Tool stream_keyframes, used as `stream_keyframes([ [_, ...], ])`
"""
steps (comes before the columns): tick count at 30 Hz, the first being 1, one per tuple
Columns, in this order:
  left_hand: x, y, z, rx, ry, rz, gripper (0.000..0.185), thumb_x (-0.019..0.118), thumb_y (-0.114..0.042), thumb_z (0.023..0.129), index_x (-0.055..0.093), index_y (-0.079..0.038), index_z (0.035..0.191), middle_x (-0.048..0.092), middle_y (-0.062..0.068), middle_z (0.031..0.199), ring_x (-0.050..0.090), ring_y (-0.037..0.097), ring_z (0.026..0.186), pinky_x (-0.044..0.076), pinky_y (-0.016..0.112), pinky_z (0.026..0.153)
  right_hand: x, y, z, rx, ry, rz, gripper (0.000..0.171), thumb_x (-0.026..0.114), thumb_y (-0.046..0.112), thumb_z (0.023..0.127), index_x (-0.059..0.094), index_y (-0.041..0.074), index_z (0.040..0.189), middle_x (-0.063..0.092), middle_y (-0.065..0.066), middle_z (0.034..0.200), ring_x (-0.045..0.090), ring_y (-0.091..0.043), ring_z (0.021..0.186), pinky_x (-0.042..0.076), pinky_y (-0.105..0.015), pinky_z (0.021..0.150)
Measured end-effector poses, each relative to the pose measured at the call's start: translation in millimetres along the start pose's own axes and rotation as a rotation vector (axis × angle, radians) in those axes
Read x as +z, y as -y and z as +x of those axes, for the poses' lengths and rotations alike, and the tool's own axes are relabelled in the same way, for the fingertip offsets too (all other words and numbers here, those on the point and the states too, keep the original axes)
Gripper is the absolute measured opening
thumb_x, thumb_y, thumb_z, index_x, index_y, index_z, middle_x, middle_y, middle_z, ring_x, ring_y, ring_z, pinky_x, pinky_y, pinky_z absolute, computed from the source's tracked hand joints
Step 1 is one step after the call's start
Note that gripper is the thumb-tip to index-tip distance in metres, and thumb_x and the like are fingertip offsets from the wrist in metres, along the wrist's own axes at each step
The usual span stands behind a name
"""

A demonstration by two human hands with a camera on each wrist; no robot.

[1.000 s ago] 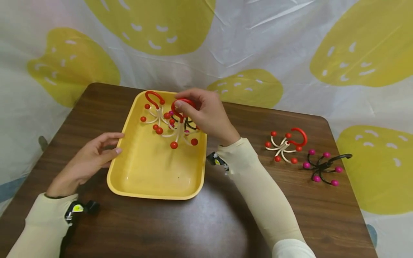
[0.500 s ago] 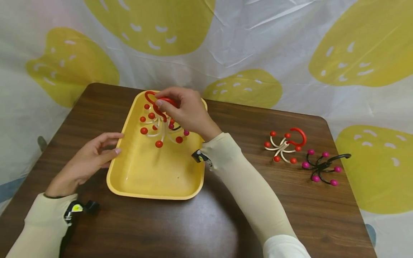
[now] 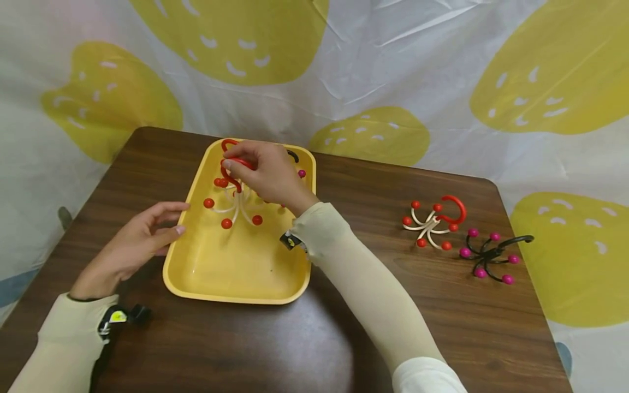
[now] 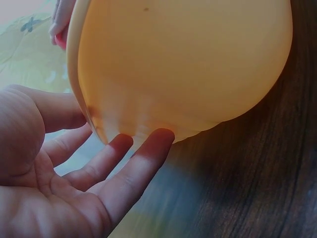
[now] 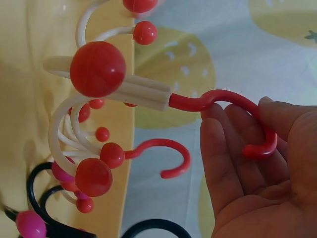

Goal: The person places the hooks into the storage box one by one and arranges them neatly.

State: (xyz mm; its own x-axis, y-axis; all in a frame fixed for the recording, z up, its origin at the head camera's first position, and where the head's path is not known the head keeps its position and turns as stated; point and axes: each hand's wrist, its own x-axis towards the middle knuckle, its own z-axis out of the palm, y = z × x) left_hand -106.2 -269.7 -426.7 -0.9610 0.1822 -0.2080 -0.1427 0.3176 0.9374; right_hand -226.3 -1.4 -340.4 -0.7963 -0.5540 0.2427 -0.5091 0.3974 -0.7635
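My right hand (image 3: 270,169) pinches the red crook of a white multi-arm hanging hook (image 5: 148,91) with red ball tips. It is over the back left of the yellow tray (image 3: 231,278), its arms splayed downward. Behind it sits another red-and-white hook (image 5: 111,155), partly covered by the hand in the head view. A black hook (image 5: 54,230) with magenta balls lies in the tray's back right, mostly hidden in the head view. On the tray's left rim rests my left hand (image 3: 130,240), thumb at the edge and fingertips against the outer wall (image 4: 198,64).
Right of the tray, on the brown wooden table (image 3: 373,305), are a white hook (image 3: 432,221) with red balls and a black hook (image 3: 488,254) with magenta balls near the table's right edge. A lemon-patterned curtain (image 3: 373,60) hangs close behind.
My right hand has carried the red-and-white hook leftward across the tray, toward the other red-and-white one. The black hook in the tray's back right shows again. My left hand has stayed on the rim.
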Motion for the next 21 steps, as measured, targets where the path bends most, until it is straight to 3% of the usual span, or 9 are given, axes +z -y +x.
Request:
stream_keyframes([
  [10, -1.5, -1.0, 0.4, 0.003, 0.000, 0.012, 0.057, 0.059, -0.021, 0.110, 0.037, -0.004, 0.159, 0.047, 0.029, 0.152, 0.068, 0.001, 0.105, 0.064, 0.033, 0.081, 17, -5, 7, 0.020, 0.062, -0.002, 0.024, 0.073, 0.027, 0.102, 0.078, 0.011, 0.119, 0.081, 0.002, 0.109, 0.074, -0.002, 0.099, 0.056, -0.016, 0.085],
  [21, -3.2, 3.6, -0.2, 0.015, -0.002, 0.000, 0.056, 0.060, -0.019, 0.110, 0.037, -0.004, 0.159, 0.048, 0.029, 0.150, 0.070, 0.004, 0.105, 0.064, 0.034, 0.080, 36, -12, 12, 0.043, 0.087, -0.017, 0.023, 0.073, 0.029, 0.102, 0.078, 0.012, 0.117, 0.081, 0.003, 0.107, 0.073, -0.001, 0.094, 0.055, -0.014, 0.082],
])
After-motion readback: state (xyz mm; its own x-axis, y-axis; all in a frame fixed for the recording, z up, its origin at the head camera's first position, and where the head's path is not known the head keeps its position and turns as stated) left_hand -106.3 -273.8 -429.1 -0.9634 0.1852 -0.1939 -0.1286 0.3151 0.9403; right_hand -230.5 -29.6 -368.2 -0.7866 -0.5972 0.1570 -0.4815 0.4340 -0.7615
